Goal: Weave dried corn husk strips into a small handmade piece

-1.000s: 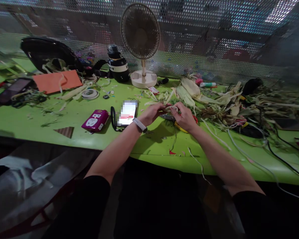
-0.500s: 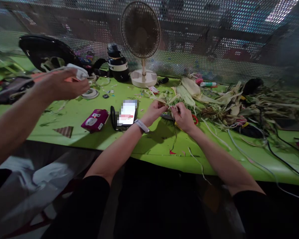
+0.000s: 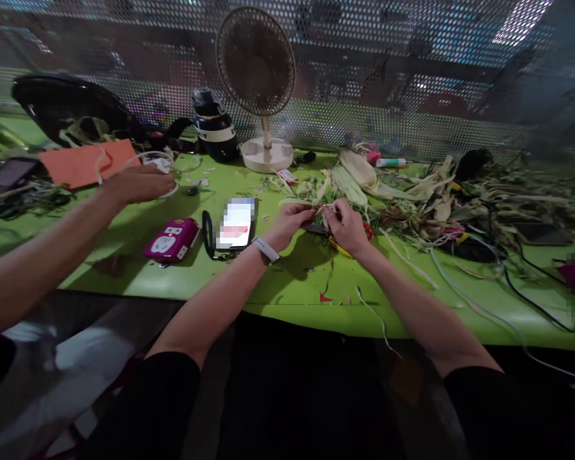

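My left hand [image 3: 291, 225], with a pale band on its wrist, pinches one end of a thin pale strip, which looks like dried corn husk [image 3: 319, 211]. Facing it, my right hand [image 3: 347, 227] has thumb and fingers pressed together on the same strip. The fingers partly cover it. Beneath my hands lie scissors [image 3: 340, 248] with yellow and red handles, their dark blades pointing left. Just behind, pale corn husks [image 3: 354, 179] and shredded green plant fibres are heaped on the green table [image 3: 287, 281].
At left, a co-worker's hand [image 3: 141, 184] reaches over the table near an orange sheet [image 3: 84, 163]. A lit phone [image 3: 236, 223], magenta power socket [image 3: 172, 241], fan [image 3: 256, 64] and dark bottle [image 3: 214, 128] stand around. A white cable [image 3: 479, 313] trails at right.
The co-worker's hand has come down and right, and the orange sheet now lies uncovered at left. My hands stay together over the scissors, still pinching the strip. The view has shifted slightly.
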`<state>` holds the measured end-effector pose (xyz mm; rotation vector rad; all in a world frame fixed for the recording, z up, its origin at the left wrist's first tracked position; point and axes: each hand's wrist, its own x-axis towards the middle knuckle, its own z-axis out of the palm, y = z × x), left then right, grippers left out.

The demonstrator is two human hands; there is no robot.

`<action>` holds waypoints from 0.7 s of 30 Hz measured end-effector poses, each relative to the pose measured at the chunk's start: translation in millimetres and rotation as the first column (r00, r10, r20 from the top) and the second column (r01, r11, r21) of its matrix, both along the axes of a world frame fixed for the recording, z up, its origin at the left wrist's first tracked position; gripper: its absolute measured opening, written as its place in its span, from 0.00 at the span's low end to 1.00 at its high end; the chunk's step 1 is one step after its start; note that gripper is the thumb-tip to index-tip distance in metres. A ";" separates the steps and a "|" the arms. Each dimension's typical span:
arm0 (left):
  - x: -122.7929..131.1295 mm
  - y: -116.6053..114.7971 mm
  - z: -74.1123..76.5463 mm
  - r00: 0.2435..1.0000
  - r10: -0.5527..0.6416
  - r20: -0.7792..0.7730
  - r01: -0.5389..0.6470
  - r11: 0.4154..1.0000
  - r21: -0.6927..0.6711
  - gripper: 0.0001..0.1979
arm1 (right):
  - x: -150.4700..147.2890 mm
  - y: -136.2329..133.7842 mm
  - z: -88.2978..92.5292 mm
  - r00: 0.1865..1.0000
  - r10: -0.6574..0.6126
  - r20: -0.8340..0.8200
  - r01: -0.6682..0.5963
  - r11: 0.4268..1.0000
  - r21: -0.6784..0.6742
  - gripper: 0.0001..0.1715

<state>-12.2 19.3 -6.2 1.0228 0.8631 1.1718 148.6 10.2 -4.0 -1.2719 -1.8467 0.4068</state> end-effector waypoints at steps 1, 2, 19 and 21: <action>0.0 0.0 -0.5 1.000 -0.011 -0.001 0.011 1.000 0.004 0.07 | 0.0 0.3 -0.3 1.000 -0.017 0.016 0.017 1.000 -0.007 0.16; 0.2 0.0 -1.1 1.000 -0.029 -0.007 0.029 1.000 0.006 0.06 | 0.0 0.6 -0.7 0.999 -0.033 0.032 0.034 0.999 -0.013 0.16; 3.9 -6.3 0.5 0.999 -0.031 0.027 0.028 0.995 0.096 0.10 | -4.2 -0.9 -6.9 0.985 0.005 -0.171 -0.015 0.998 -0.056 0.20; 4.1 -7.9 1.3 0.999 -0.030 0.011 0.029 0.995 0.099 0.14 | -5.0 -0.2 -7.7 0.969 0.025 -0.247 -0.060 0.989 -0.135 0.21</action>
